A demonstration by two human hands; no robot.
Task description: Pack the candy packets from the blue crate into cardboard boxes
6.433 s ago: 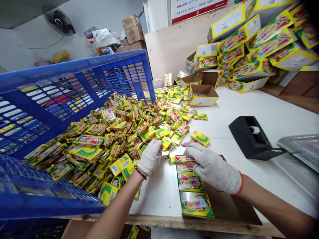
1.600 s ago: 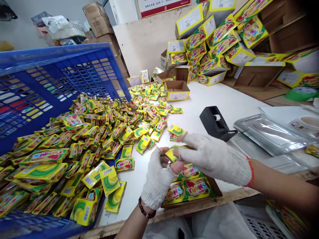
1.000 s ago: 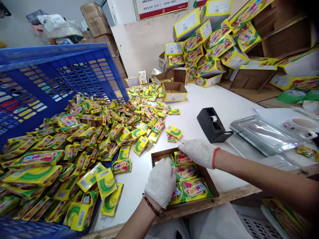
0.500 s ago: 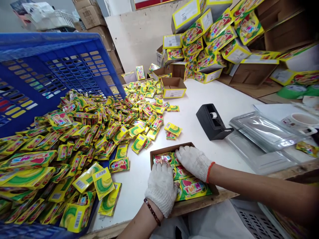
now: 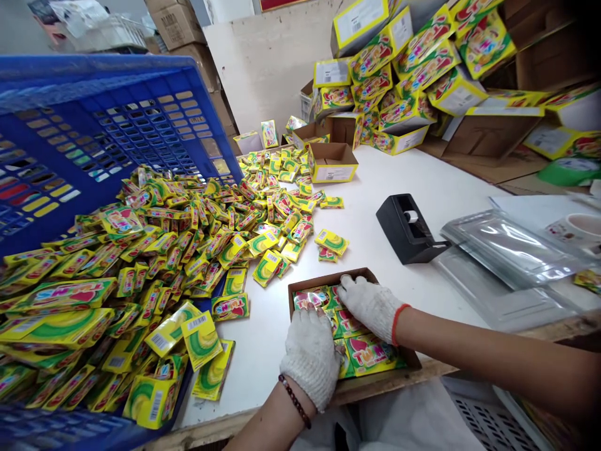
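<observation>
An open brown-walled carton [image 5: 330,278] lies near the table's front edge, with small yellow-green packets [image 5: 370,354] laid flat inside, printed side up. My left hand [image 5: 312,351], in a white knit glove, rests palm down on the packets at the carton's left side. Its fingers are stretched forward and the fingertips show bare. On the packets at the far right side lies my right hand [image 5: 369,305], gloved too, with an orange cuff and extended fingers. Neither hand is wrapped round a packet. Both palms hide some of the packets beneath.
A blue crate [image 5: 206,119] lies at the left, with a heap of packets [image 5: 178,238] spilling from it. Right of the carton are a black tape dispenser [image 5: 406,232] and clear plastic trays [image 5: 511,241]. Printed cartons [image 5: 394,81] are piled behind, and a mug [image 5: 575,230] stands far right.
The whole view has shifted slightly, so everything appears a little further right. Both hands stay on the packets in the carton, in nearly the same pose.
</observation>
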